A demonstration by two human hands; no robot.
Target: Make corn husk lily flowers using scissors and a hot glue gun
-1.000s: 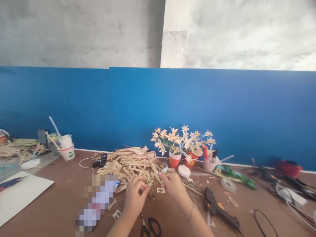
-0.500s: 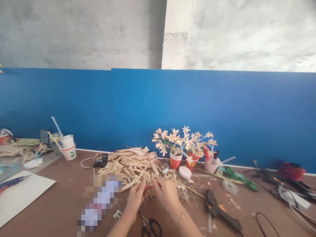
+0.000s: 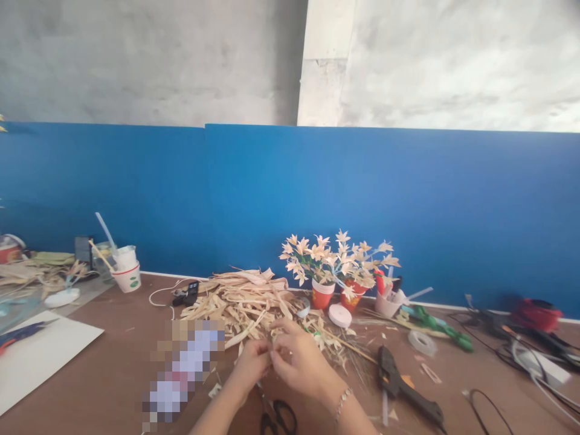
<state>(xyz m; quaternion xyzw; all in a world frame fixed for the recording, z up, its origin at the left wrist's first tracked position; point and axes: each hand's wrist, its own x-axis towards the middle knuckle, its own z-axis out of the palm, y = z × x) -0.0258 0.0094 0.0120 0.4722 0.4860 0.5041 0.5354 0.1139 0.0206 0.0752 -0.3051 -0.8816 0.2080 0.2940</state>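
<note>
My left hand [image 3: 251, 364] and my right hand [image 3: 301, 361] meet low in the middle of the view, fingertips pinched together on a small pale leaf strip [image 3: 272, 345]. Both hands sit at the near edge of a heap of dried leaf strips [image 3: 244, 300] on the brown table [image 3: 109, 374]. A bracelet circles my right wrist. Black-handled scissors [image 3: 277, 417] lie just below my hands. A black glue gun [image 3: 401, 386] lies to the right of my right forearm.
Two red cups of pale handmade flowers [image 3: 338, 263] stand by the blue wall panel. White tape rolls [image 3: 338, 315], a green tool [image 3: 441, 326], cables at right. A white cup [image 3: 125, 272] and white sheet [image 3: 38, 356] at left. A blurred flat object lies left of my hands.
My hands have drawn together and slightly toward me, from apart over the heap to pinching one small strip between them. The view shifted a little.
</note>
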